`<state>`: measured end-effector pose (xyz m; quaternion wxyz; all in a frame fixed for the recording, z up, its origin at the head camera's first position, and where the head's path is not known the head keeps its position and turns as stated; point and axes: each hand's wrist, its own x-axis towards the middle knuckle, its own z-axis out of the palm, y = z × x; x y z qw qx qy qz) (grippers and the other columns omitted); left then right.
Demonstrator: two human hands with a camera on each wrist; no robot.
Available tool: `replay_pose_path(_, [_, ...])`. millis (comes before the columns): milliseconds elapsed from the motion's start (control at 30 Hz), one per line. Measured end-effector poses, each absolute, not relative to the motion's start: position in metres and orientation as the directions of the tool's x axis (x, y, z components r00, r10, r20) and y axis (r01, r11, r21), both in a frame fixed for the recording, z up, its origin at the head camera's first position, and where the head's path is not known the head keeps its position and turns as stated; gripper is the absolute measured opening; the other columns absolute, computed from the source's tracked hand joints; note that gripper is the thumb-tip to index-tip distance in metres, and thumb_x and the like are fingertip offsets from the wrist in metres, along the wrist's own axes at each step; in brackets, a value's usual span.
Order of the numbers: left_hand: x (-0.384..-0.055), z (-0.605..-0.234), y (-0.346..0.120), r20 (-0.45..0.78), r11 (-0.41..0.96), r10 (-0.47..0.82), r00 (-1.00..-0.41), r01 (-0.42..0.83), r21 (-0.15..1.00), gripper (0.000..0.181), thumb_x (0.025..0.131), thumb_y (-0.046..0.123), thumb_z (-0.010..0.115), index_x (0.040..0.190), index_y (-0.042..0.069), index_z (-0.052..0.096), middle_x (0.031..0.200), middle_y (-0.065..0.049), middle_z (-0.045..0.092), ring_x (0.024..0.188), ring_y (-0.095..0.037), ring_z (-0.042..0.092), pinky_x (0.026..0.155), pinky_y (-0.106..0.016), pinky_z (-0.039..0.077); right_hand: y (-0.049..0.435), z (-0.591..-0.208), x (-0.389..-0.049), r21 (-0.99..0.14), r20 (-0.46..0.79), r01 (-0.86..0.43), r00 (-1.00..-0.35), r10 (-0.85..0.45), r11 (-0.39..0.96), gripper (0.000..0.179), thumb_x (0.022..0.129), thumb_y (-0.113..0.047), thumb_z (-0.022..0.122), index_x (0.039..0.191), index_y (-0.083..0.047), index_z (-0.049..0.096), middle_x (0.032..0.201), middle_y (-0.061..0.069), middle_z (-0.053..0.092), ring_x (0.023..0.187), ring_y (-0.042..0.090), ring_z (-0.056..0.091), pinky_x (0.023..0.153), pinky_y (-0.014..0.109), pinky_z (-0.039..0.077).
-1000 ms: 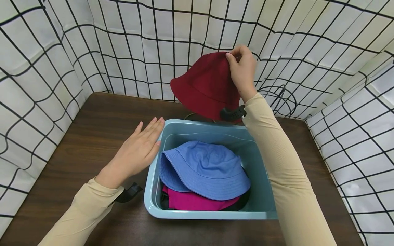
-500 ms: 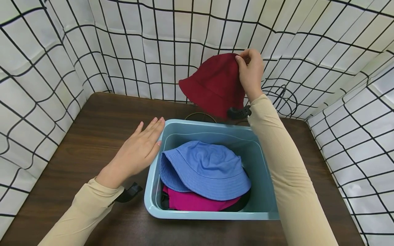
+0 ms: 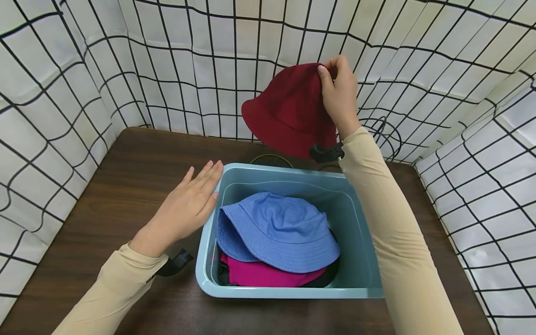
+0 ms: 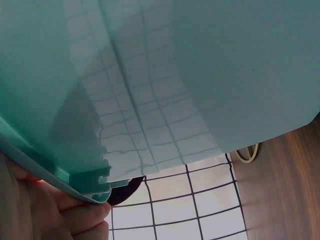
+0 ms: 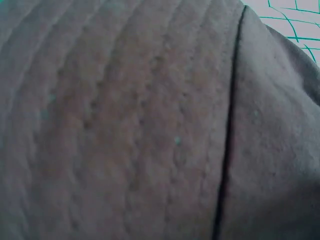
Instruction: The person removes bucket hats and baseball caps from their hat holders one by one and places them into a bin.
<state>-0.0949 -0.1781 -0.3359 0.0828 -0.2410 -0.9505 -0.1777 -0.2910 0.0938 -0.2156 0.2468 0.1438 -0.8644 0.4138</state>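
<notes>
My right hand [image 3: 340,95] pinches a dark red bucket hat [image 3: 289,111] by its crown and holds it up behind the bin. Stitched fabric of that hat [image 5: 125,120] fills the right wrist view. With straight fingers, my left hand [image 3: 182,211] rests against the left rim of a light blue plastic bin [image 3: 289,293]. The left wrist view shows the bin's outer wall [image 4: 225,75] and the left fingers [image 4: 82,215] at its rim. Inside the bin, a blue bucket hat [image 3: 280,230] lies over magenta cloth [image 3: 268,273] and something black, both partly covered.
The bin stands on a dark brown wooden table [image 3: 104,200]. Black wire grid panels [image 3: 201,70] backed with white sheeting surround it. Coiled dark wire [image 3: 383,135] hangs at the back right. A thin ring-like loop [image 3: 272,156] shows behind the bin.
My right hand has carried the red hat a little to the right, then slightly upward. My left hand and the bin with its hats have stayed in place.
</notes>
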Motion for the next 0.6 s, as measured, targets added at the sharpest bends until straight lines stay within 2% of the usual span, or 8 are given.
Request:
replay_pose_path(133, [-0.0948, -0.3364, -0.1782, 0.244, 0.821, 0.428, -0.87, 0.488, 0.298, 0.057, 0.097, 0.017, 0.043, 0.146, -0.006, 0.024, 0.15, -0.02, 0.027, 0.14, -0.033, 0.02, 0.112, -0.054, 0.012, 0.094, -0.2169, -0.2912, -0.686, 0.498, -0.435, -0.865, -0.059, 0.583, 0.015, 0.1, -0.02, 0.046, 0.105, -0.006, 0.048, 0.088, -0.001, 0.052, 0.08, 0.008, 0.045, 0.07, 0.02, 0.035])
replay_pose_path(300, [-0.0948, -0.3365, -0.1783, 0.244, 0.82, 0.428, -0.87, 0.487, 0.299, 0.057, 0.097, 0.017, 0.043, 0.146, -0.006, 0.025, 0.15, -0.02, 0.027, 0.14, -0.033, 0.02, 0.112, -0.054, 0.012, 0.0952, -0.2196, -0.2917, -0.707, 0.46, -0.432, -0.882, -0.1, 0.56, 0.014, 0.099, -0.025, 0.045, 0.104, -0.012, 0.045, 0.083, -0.003, 0.05, 0.079, 0.009, 0.044, 0.07, 0.022, 0.034])
replay_pose_path(433, [-0.0951, -0.3373, -0.1783, 0.251, 0.818, 0.429, -0.868, 0.491, 0.299, 0.057, 0.097, 0.016, 0.044, 0.145, -0.006, 0.025, 0.15, -0.02, 0.027, 0.14, -0.033, 0.02, 0.112, -0.054, 0.013, 0.0954, -0.2212, -0.2904, -0.708, 0.423, -0.413, -0.898, -0.124, 0.573, 0.036, 0.092, -0.035, 0.06, 0.115, -0.011, 0.049, 0.089, 0.0, 0.054, 0.085, 0.011, 0.051, 0.075, 0.022, 0.039])
replay_pose_path(533, [-0.0952, -0.338, -0.1782, 0.256, 0.817, 0.43, -0.866, 0.494, 0.296, 0.057, 0.097, 0.016, 0.044, 0.145, -0.006, 0.025, 0.15, -0.02, 0.027, 0.14, -0.033, 0.021, 0.112, -0.054, 0.013, 0.0953, -0.221, -0.2895, -0.687, 0.394, -0.396, -0.908, -0.146, 0.61, 0.055, 0.082, -0.041, 0.072, 0.124, -0.012, 0.053, 0.103, 0.002, 0.06, 0.094, 0.011, 0.056, 0.081, 0.022, 0.043])
replay_pose_path(600, [-0.0951, -0.3382, -0.1783, 0.257, 0.818, 0.43, -0.865, 0.494, 0.295, 0.057, 0.097, 0.016, 0.044, 0.146, -0.006, 0.025, 0.15, -0.02, 0.027, 0.14, -0.033, 0.021, 0.112, -0.054, 0.013, 0.0953, -0.2207, -0.2892, -0.666, 0.386, -0.391, -0.909, -0.156, 0.635, 0.058, 0.078, -0.042, 0.075, 0.125, -0.013, 0.058, 0.11, 0.002, 0.061, 0.097, 0.011, 0.056, 0.082, 0.022, 0.044])
